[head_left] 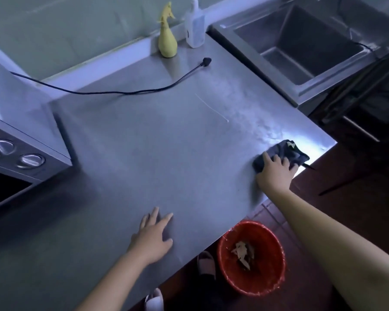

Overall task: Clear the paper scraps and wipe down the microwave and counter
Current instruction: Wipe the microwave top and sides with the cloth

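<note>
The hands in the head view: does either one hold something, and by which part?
The right hand presses on the near part of the dark cloth, fingers spread on top. The left hand lies flat on the counter, holding nothing.

The left hand point(152, 237) and right hand point(276, 173) are bare, and the 2 forearms are uncovered. Past the counter's point(166, 142) near edge show 2 pale shoes point(206, 263).

Right hand point(275, 173) presses dark cloth point(285, 153) on steel counter point(166, 142).
</note>
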A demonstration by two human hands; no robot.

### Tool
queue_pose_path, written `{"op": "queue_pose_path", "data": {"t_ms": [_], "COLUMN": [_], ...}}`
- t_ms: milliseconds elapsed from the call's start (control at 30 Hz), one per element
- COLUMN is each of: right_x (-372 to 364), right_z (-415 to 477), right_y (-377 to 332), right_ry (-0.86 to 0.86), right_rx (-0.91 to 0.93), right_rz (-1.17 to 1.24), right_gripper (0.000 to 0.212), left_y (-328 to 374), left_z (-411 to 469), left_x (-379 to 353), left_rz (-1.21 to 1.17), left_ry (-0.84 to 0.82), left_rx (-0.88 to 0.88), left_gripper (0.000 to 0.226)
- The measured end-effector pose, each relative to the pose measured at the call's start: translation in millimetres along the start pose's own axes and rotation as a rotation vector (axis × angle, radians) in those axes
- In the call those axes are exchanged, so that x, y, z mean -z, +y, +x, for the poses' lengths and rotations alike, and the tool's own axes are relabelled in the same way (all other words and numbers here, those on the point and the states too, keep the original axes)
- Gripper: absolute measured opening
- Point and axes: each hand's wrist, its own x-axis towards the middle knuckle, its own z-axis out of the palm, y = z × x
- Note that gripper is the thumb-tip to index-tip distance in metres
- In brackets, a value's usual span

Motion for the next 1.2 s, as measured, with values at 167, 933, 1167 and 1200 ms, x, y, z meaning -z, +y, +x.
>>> {"op": "queue_pose_path", "data": {"t_ms": [167,933,1167,1200], "right_x": [-3,128,123,120], "right_z": [0,-330,-405,-412], "right_y": [17,-168,-214,-219], "right_ry": [0.113,-0.943,-0.867,-0.865], "right_rx": [-0.001,0.902,0.986,0.952], "right_rz": [0.202,1.034,1.039,1.081], "right_gripper": [0.04,0.032,0.03,0.029], "left_y": [5,-98,-170,-180], "left_z": [-3,-230,-274,-280], "left_x": [1,31,-13,-16], "left_rz": [-0.191,-1.002,-1.105,-1.089], "left_ry": [-0.01,0.066,0.313,0.374], "left_rx": [0.024,-0.482,-0.391,-0.398], "left_gripper": [0.069,0.092,0.047,0.049]}}
